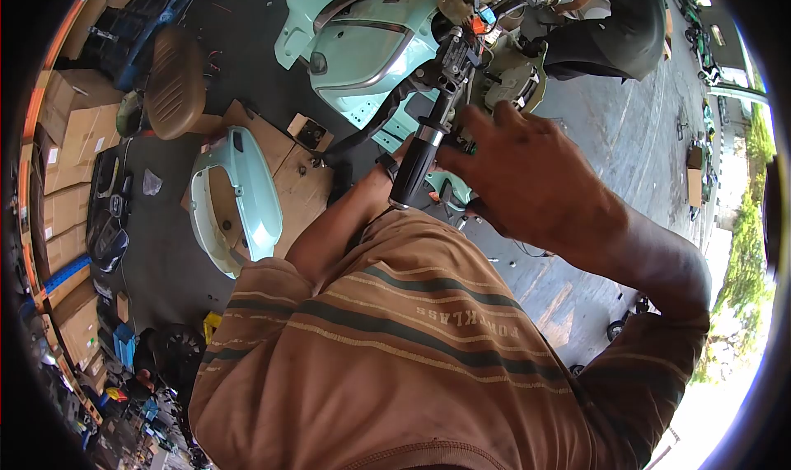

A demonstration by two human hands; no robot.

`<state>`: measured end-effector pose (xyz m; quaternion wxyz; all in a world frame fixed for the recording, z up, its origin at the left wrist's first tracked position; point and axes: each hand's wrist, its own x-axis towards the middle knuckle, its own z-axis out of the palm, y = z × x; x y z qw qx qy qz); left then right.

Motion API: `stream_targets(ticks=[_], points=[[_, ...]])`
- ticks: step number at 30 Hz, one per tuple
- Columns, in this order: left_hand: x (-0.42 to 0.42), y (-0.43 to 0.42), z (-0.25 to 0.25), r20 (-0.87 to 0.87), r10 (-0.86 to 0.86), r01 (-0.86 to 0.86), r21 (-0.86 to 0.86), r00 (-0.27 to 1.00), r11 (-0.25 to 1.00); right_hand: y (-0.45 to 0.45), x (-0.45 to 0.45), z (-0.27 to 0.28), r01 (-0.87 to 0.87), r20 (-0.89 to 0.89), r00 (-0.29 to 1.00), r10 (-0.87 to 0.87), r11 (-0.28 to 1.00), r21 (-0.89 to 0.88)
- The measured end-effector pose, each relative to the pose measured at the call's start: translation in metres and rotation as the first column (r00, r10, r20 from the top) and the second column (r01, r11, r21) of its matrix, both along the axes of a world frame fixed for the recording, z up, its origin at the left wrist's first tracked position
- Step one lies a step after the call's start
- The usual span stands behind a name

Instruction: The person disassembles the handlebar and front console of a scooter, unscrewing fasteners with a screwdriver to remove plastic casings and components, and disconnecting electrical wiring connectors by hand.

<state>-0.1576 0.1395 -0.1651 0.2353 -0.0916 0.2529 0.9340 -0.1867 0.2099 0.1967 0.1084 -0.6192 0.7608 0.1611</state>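
A black handlebar grip (416, 163) with a silver end points down towards my shirt. Just right of it my right hand (531, 169) is raised, its fingers bent and apart, with nothing visible in them. My left hand (402, 153) reaches in low behind the grip; the grip hides its fingers, and a dark band circles the wrist. Above the grip are the black brake-lever mount and switch parts (455, 62) of the handlebar. The mint-green scooter body (362, 54) stands beyond, with wiring and an orange part (479, 25) exposed near the steering head.
A mint-green side panel (262, 194) lies on flattened cardboard (309, 186) at left, near a brown seat (175, 83). Cardboard boxes (82, 157) line the left shelving. Another person in dark trousers (614, 37) is at the scooter's far right side, one hand by the other handlebar end.
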Motion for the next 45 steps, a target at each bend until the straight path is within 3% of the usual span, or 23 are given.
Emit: stream_targets(ticks=[1, 3, 5, 6, 7, 8, 11, 15, 18, 20, 21, 23, 24, 26, 27, 29, 30, 32, 33, 36, 40, 45], points=[[0.002, -0.001, 0.0, -0.004, 0.019, -0.019, -0.042, 1.0, 0.999, -0.016, 0.003, 0.006, 0.23, 0.022, 0.97, -0.24, 0.95, 0.212], [0.01, 0.002, 0.003, -0.077, 0.099, -0.118, -0.314, 0.992, 0.942, -0.02, 0.005, 0.006, 0.43, -0.016, 0.885, -0.465, 0.804, 0.411], [0.023, 0.001, 0.015, -0.232, 0.118, -0.24, -0.622, 0.966, 0.745, -0.004, 0.01, -0.009, 0.36, -0.061, 0.933, -0.355, 0.926, 0.11], [0.028, -0.001, 0.023, -0.353, 0.079, -0.324, -0.716, 0.932, 0.618, 0.001, 0.007, -0.012, 0.36, -0.062, 0.933, -0.355, 0.927, 0.107], [0.034, -0.003, 0.029, -0.46, 0.038, -0.415, -0.757, 0.887, 0.505, 0.005, 0.005, -0.014, 0.21, -0.021, 0.978, -0.21, 0.977, 0.021], [0.036, -0.005, 0.033, -0.546, -0.019, -0.475, -0.746, 0.838, 0.467, 0.006, 0.003, -0.015, 0.058, 0.008, 0.998, -0.058, 0.996, -0.07], [0.035, -0.007, 0.037, -0.695, -0.143, -0.581, -0.681, 0.705, 0.445, 0.001, -0.006, -0.016, -0.07, 0.082, 0.994, 0.069, 0.998, -0.002], [0.026, -0.003, 0.037, -0.757, -0.18, -0.617, -0.626, 0.629, 0.477, 0.005, -0.01, -0.017, -0.059, 0.165, 0.983, 0.074, 0.994, -0.097], [0.024, 0.0, 0.037, -0.773, -0.191, -0.627, -0.611, 0.605, 0.484, 0.001, -0.008, -0.006, -0.001, 0.038, 0.999, 0.007, 0.986, -0.169], [0.023, 0.001, 0.036, -0.781, -0.198, -0.627, -0.601, 0.593, 0.495, -0.003, -0.005, 0.0, 0.242, -0.013, 0.97, -0.243, 0.97, -0.01], [0.023, 0.001, 0.036, -0.784, -0.197, -0.628, -0.597, 0.589, 0.499, -0.007, -0.006, 0.006, 0.248, -0.012, 0.969, -0.248, 0.969, -0.014], [0.02, 0.003, 0.035, -0.789, -0.191, -0.623, -0.586, 0.584, 0.518, -0.014, -0.01, 0.019, 0.328, 0.052, 0.927, -0.371, 0.871, 0.367], [0.02, 0.005, 0.035, -0.794, -0.189, -0.624, -0.579, 0.578, 0.525, -0.007, -0.009, 0.017, 0.33, 0.053, 0.926, -0.374, 0.87, 0.367], [0.018, 0.005, 0.033, -0.799, -0.186, -0.625, -0.57, 0.571, 0.533, 0.012, -0.009, 0.013, 0.162, 0.089, 0.982, -0.168, 0.985, 0.065], [0.019, 0.005, 0.033, -0.8, -0.184, -0.625, -0.569, 0.571, 0.535, 0.016, -0.012, 0.012, 0.165, 0.089, 0.981, -0.17, 0.984, 0.064], [0.018, 0.006, 0.034, -0.806, -0.183, -0.625, -0.561, 0.563, 0.543, 0.018, -0.02, 0.013, -0.066, 0.102, 0.992, 0.072, 0.996, -0.066], [0.016, 0.007, 0.034, -0.809, -0.181, -0.624, -0.554, 0.559, 0.551, 0.016, -0.018, 0.013, -0.065, 0.1, 0.992, 0.072, 0.996, -0.067], [0.012, 0.01, 0.033, -0.818, -0.175, -0.623, -0.538, 0.547, 0.567, 0.008, -0.012, 0.014, 0.164, 0.067, 0.984, -0.166, 0.986, 0.031], [0.01, 0.011, 0.032, -0.823, -0.171, -0.625, -0.531, 0.542, 0.572, 0.005, -0.012, 0.015, 0.166, 0.067, 0.984, -0.167, 0.986, 0.029], [0.007, 0.012, 0.034, -0.824, -0.165, -0.627, -0.527, 0.542, 0.573, 0.004, -0.018, 0.016, 0.293, 0.202, 0.918, -0.34, 0.928, 0.23], [0.012, 0.006, 0.049, -0.789, -0.159, -0.605, -0.568, 0.593, 0.558, 0.02, -0.02, 0.002, 0.103, 0.149, 0.985, -0.091, 0.992, -0.077], [0.017, 0.007, 0.076, -0.727, -0.142, -0.552, -0.619, 0.672, 0.558, 0.022, -0.022, -0.011, 0.112, 0.121, 0.989, -0.088, 0.972, -0.205]])
